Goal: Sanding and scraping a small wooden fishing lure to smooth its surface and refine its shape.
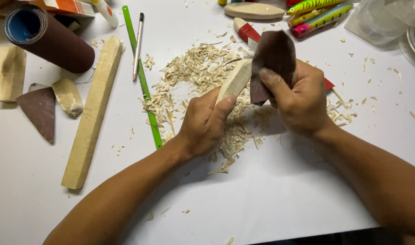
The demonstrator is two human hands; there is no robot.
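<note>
Both forearms are bare from the lower edge of the view up to the wrists, with no sleeve, cuff, watch or bracelet showing on either one. The left hand (205, 124) wears no glove and no ring, and its thumbnail, cut short and plain, faces the camera. The right hand (298, 97) is likewise ungloved and ringless, broad across the back, with the knuckles and the short, unpainted thumbnail plain to see; nothing is taped, bandaged or marked on either hand as far as the view shows.
</note>
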